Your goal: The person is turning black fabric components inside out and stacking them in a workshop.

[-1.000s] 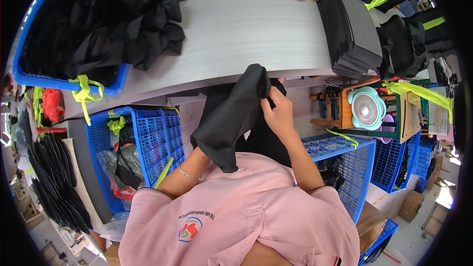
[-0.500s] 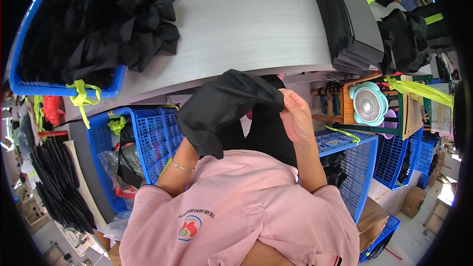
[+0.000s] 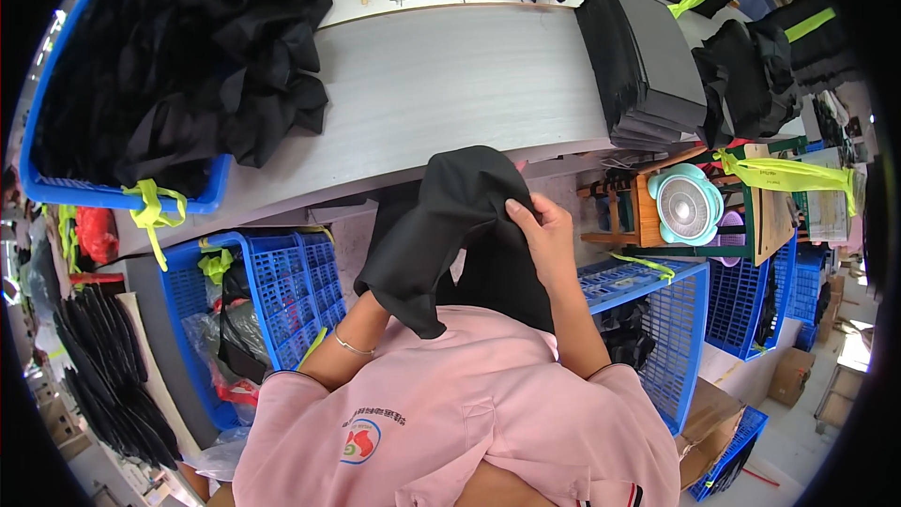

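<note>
A piece of black cloth (image 3: 441, 216), soft and folded over in an arch, hangs above my lap, in front of the grey-white table's near edge. My left forearm (image 3: 352, 343), with a bracelet at the wrist, runs up into the cloth from below. The cloth covers my left hand, so its fingers are hidden. On the cloth's right side my right hand (image 3: 544, 230) pinches the edge between thumb and fingers.
The table (image 3: 450, 75) carries a neat stack of black panels (image 3: 648, 66) and a blue crate (image 3: 221, 183) heaped with black cloth. Blue crates stand at my left (image 3: 296, 291) and right (image 3: 680, 347). A turquoise round object (image 3: 687, 207) sits on a wooden stool at right.
The cloth's left end has swung down and inward, so its arch is narrower and steeper. My right hand has shifted a little left and down along with it. The view has tilted slightly.
</note>
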Tool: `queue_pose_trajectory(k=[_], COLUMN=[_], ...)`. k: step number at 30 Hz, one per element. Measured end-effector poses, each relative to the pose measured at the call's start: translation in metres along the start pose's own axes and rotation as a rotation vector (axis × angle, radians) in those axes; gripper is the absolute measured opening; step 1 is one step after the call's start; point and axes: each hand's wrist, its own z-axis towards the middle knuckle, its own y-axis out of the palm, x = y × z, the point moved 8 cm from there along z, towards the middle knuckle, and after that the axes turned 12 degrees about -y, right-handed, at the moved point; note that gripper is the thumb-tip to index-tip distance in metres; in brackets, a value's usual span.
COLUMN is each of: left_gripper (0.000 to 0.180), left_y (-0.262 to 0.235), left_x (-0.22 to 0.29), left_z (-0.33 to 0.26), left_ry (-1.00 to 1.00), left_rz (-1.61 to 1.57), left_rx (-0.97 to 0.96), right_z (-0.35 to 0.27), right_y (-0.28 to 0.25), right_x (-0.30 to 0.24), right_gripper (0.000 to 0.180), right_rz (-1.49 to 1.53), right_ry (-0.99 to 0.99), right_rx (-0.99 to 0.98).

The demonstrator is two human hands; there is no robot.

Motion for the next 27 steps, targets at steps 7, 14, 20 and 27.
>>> queue_pose_trajectory(k=[7, 14, 20, 27], left_gripper=[0.057, 0.056, 0.047, 0.05], left_y=[-0.038, -0.008, 0.053, 0.045], left_x=[-0.022, -0.051, 0.095, 0.078], left_z=[-0.006, 0.016, 0.033, 0.035], left_ry=[-0.144, -0.43, 0.494, 0.386], left_rz=[-0.06, -0.327, 1.326, 1.146], left_rx=[-0.077, 0.041, 0.294, 0.204], right_z=[0.027, 0.09, 0.063, 0.043], right_y=[-0.006, -0.016, -0.006, 0.023], right_x=[-0.047, -0.06, -0.099, -0.096], right_gripper=[0.056, 0.059, 0.071, 0.073], right_rz=[0.526, 0.444, -0.211, -0.762], right_ry=[-0.117, -0.155, -0.662, -1.067], right_rx=[-0.113, 0.04, -0.047, -0.015])
